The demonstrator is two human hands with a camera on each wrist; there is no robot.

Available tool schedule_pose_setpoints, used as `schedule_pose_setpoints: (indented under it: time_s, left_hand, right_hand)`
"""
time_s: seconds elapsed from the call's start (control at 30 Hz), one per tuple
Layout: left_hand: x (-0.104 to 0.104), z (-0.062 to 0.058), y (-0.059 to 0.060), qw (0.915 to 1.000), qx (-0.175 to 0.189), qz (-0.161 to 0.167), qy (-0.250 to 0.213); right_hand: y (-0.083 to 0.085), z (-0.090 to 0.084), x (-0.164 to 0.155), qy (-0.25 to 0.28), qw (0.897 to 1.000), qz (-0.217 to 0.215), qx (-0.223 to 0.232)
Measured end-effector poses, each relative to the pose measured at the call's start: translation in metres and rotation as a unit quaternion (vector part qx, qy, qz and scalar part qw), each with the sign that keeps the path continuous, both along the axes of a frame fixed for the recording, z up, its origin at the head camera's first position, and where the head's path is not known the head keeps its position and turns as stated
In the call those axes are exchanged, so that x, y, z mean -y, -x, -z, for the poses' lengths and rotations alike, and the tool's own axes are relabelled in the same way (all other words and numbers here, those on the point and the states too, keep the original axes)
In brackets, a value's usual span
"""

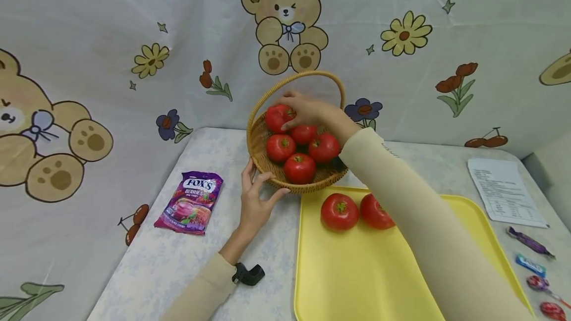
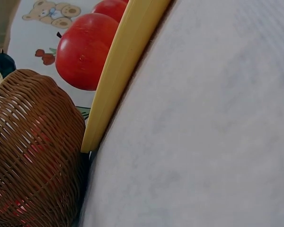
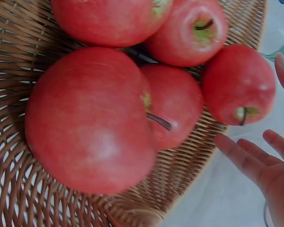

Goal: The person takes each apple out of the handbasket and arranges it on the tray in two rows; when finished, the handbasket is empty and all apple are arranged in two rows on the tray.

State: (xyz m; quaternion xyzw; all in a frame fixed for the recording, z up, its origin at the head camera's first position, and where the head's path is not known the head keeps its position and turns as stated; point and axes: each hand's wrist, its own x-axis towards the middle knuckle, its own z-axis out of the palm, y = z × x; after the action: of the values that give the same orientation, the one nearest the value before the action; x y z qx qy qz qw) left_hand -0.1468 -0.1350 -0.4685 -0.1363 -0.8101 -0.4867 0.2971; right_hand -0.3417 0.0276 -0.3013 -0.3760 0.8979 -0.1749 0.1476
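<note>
A wicker basket (image 1: pixel 263 160) with a tall handle stands at the table's back, tilted toward me, with several red apples (image 1: pixel 299 168) inside. My right hand (image 1: pixel 303 108) reaches in under the handle. Its fingers and thumb curve round the upper-left apple (image 1: pixel 277 118), which looms large in the right wrist view (image 3: pixel 90 123), where the right fingers are hidden. At the basket's front left rim is my left hand (image 1: pixel 256 202), fingers spread and fingertips at the wicker. That same left hand (image 3: pixel 274 175) shows extended fingers in the right wrist view.
Right of the basket lies a yellow tray (image 1: pixel 357 271) with two more apples (image 1: pixel 340 212) near its back edge. A purple candy bag (image 1: pixel 191 203) is on the left. A printed sheet (image 1: pixel 506 189) and several wrapped sweets (image 1: pixel 531 265) lie along the right side. A patterned cloth hangs behind.
</note>
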Motion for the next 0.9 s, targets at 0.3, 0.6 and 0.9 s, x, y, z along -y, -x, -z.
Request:
schedule_pose_setpoints:
  time_s: [0.3,0.6,0.9]
  left_hand:
    - [-0.001,0.002,-0.003,0.9999,0.015,-0.006,0.003]
    - [-0.002,-0.001,0.0,1.0,0.007,-0.006,0.0]
    - [0.0,0.003,0.0,1.0,0.003,-0.002,0.006]
  right_hand:
    - [0.012,0.028,0.01,0.018,1.0,-0.002,-0.003]
    - [0.018,0.035,0.015,0.056,0.998,-0.008,-0.027]
    - [0.016,0.033,0.013,0.059,0.997,-0.018,-0.039]
